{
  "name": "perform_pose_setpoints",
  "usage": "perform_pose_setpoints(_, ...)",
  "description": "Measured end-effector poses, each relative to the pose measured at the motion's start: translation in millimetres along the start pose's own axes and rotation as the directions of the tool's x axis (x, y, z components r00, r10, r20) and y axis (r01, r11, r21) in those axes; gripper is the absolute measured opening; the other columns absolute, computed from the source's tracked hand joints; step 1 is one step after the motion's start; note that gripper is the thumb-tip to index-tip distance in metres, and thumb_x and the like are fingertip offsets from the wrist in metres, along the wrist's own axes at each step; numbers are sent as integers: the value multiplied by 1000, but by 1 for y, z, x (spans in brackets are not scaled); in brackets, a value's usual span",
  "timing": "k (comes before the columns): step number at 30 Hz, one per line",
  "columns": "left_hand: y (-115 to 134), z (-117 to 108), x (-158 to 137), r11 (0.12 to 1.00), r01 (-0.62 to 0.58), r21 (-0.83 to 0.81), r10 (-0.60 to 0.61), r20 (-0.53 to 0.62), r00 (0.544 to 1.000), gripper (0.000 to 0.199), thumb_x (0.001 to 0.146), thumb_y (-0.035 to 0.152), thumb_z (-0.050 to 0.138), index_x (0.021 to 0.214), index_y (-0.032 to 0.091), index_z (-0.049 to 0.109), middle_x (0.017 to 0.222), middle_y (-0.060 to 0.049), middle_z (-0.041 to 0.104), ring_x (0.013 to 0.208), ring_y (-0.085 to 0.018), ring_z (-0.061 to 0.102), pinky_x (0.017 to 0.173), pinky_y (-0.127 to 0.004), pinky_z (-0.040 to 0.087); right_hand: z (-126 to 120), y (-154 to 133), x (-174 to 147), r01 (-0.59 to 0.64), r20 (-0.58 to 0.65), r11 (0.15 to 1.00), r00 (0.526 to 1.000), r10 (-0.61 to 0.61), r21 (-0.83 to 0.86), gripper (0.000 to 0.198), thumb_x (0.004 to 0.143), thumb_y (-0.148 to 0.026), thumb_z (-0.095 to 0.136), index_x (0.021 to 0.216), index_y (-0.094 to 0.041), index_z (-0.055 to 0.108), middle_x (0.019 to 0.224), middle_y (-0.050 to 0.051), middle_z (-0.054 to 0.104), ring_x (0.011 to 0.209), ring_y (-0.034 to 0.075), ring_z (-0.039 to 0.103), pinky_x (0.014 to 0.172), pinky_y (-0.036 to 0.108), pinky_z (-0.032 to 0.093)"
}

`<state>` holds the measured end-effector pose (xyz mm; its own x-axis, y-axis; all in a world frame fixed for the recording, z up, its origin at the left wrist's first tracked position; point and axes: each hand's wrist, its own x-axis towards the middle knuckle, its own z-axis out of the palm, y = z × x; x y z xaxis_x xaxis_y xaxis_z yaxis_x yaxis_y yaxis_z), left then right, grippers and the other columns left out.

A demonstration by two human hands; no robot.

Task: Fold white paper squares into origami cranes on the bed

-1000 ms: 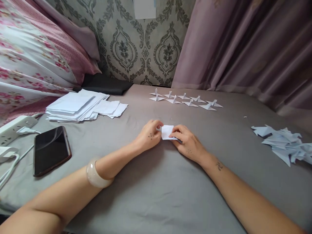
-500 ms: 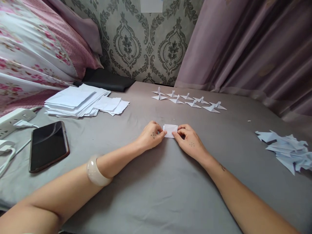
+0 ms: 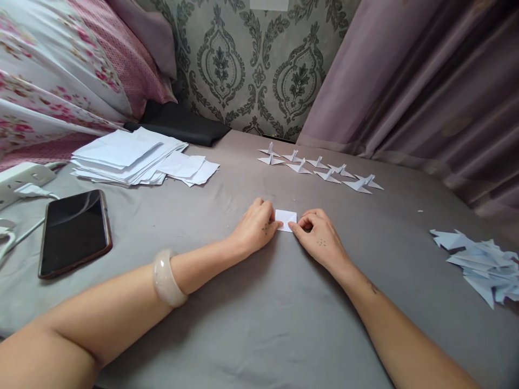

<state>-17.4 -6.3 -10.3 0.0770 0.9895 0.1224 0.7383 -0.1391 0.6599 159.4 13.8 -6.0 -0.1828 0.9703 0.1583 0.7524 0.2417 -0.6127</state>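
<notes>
Your left hand (image 3: 256, 227) and right hand (image 3: 321, 236), nearly closed, pinch a white paper (image 3: 286, 217). Its folds look indistinct.

"What colour is your paper (image 3: 286, 215)?"
"Plain white, like the row of paper birds (image 3: 300, 168). My pile of folded shapes (image 3: 484, 265) looks pale blue."
"And on you?"
"A milky cream bangle (image 3: 163, 278); dark dots mark my left hand (image 3: 256, 227) and right hand (image 3: 321, 235)."
"Around you?"
"Grey cloth (image 3: 263, 324) beneath, a black phone (image 3: 75, 232) edged in reddish brown, a mauve curtain (image 3: 389, 81), and grey wallpaper (image 3: 259, 81) with darker leafy scrolls and medallions. The draped fabric (image 3: 36, 70) is white with pink flowers, beside a pink band."
</notes>
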Motion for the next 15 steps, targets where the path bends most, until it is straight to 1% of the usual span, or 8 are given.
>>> perform_pose_setpoints(2, 0, -2, -1, 1000, -24, 20, 24, 7, 1000, 12, 84, 28, 58, 88, 18, 52, 95, -4, 50, 82, -17, 53, 74, -31, 45, -1, 0, 0, 0, -2, 1000, 1000, 0, 0, 21, 76, -35, 63, 64, -19, 57, 90, 3, 56, 76, 15, 57, 76, 31, 45)
perform_pose_setpoints(4, 3, -4, -2, 995, -76, 64, 74, 25, 997, 9, 86, 24, 54, 93, 18, 52, 99, -5, 52, 87, -19, 52, 74, -31, 45, -2, 1, 0, 0, -7, 1000, 1000, 0, 1, 17, 76, -34, 63, 69, -19, 58, 88, 2, 56, 74, 14, 57, 74, 30, 46)
perform_pose_setpoints(5, 4, -5, -3, 987, -121, 102, 118, 40, 992, 8, 88, 22, 51, 94, 18, 54, 101, -6, 53, 90, -20, 51, 75, -31, 45, -2, 2, 0, 5, -9, 1000, 1000, -5, 5, 15, 77, -33, 63, 72, -19, 59, 88, 2, 56, 73, 14, 57, 73, 30, 46)
perform_pose_setpoints(7, 7, -6, -4, 950, -248, 192, 234, 92, 968, 15, 92, 18, 42, 94, 18, 56, 102, -7, 56, 94, -21, 49, 78, -32, 45, -2, 3, 0, 41, 2, 999, 999, -41, 18, 12, 79, -31, 61, 84, -20, 63, 94, 3, 58, 71, 14, 57, 71, 30, 47)
perform_pose_setpoints(9, 8, -7, -6, 888, -372, 271, 340, 158, 927, 24, 94, 18, 35, 92, 17, 59, 98, -8, 59, 95, -22, 48, 82, -34, 44, -1, 6, -2, 126, 26, 992, 992, -126, 13, 19, 84, -28, 55, 99, -21, 66, 106, 5, 59, 76, 15, 58, 75, 31, 48)
perform_pose_setpoints(11, 8, -6, -7, 837, -448, 313, 406, 191, 893, 26, 96, 25, 36, 91, 15, 61, 97, -9, 60, 97, -23, 48, 85, -35, 44, -1, 8, -3, 236, 53, 971, 971, -234, -43, 27, 89, -24, 47, 109, -23, 65, 118, 6, 59, 89, 18, 57, 83, 33, 47)
perform_pose_setpoints(13, 7, -6, -7, 823, -462, 330, 422, 190, 887, 29, 95, 35, 41, 92, 13, 61, 100, -9, 60, 98, -23, 49, 86, -35, 44, -2, 9, -4, 322, 81, 940, 946, -314, -116, 33, 90, -18, 41, 115, -22, 64, 123, 5, 59, 100, 21, 53, 91, 36, 44)
perform_pose_setpoints(15, 6, -7, -6, 825, -453, 338, 409, 196, 891, 32, 95, 38, 41, 92, 13, 61, 101, -9, 61, 97, -22, 50, 83, -32, 45, -2, 9, -5, 359, 111, 920, 932, -345, -158, 38, 90, -14, 38, 118, -21, 62, 125, 4, 59, 102, 22, 51, 92, 37, 44)
